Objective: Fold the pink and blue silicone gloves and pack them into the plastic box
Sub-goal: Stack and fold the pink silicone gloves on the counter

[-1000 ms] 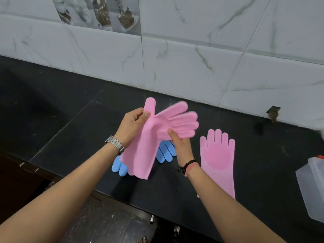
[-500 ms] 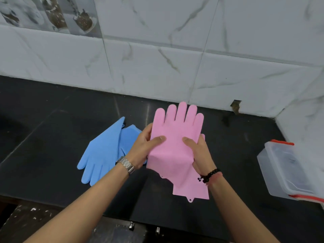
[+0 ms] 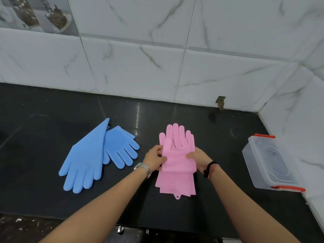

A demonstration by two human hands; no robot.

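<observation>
Two pink silicone gloves (image 3: 177,162) lie stacked one on the other on the black counter (image 3: 52,120), fingers pointing to the wall. My left hand (image 3: 155,159) pinches the stack's left edge and my right hand (image 3: 199,157) grips its right edge. Two blue gloves (image 3: 94,155) lie overlapping to the left, fingers pointing toward me, untouched. The clear plastic box (image 3: 268,163) with red clips sits at the right, lid on.
A white marble-tiled wall (image 3: 157,58) runs behind the counter and turns the corner behind the box. The counter's front edge is just under my forearms, with drawer fittings below.
I have lowered the held pink glove onto the second pink glove lying on the counter, so both now lie stacked. The view has shifted right, showing more of the box.
</observation>
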